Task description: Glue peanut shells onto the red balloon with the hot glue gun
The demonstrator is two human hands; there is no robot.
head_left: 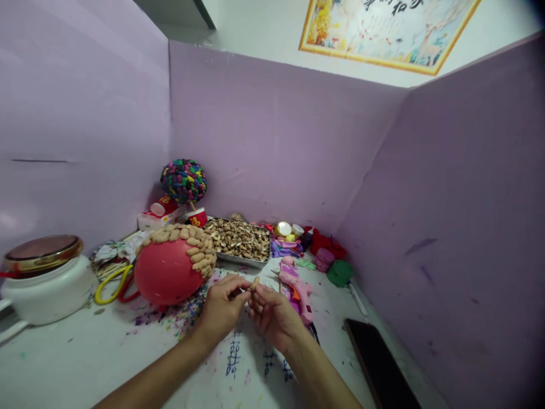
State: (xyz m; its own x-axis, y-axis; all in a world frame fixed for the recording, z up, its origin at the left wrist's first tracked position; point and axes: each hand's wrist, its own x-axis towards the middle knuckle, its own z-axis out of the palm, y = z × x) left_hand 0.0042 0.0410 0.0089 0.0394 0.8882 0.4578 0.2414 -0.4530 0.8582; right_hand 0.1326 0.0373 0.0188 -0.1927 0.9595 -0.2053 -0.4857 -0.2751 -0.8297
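Over the middle of the table, my left hand (pixel 222 309) and my right hand (pixel 277 317) meet fingertip to fingertip. Pinched between them is a small tan peanut shell (pixel 255 282); fingers cover part of it. To the left of my hands, a red balloon (pixel 164 275) rests on the table, its top and right side covered with peanut shells (pixel 198 250). Behind my hands stands a metal tray (pixel 251 262) heaped with peanut shells (pixel 238 237). Close to the right of my right hand lies a pink glue gun (pixel 301 291).
A white enamel pot (pixel 46 295) and yellow-handled scissors (pixel 113 289) are at left. Behind the balloon stands a multicoloured ball (pixel 184 180) on a stick in a red cup (pixel 197 217). A dark phone (pixel 381 363) lies at right. Purple panels (pixel 276 130) enclose the table.
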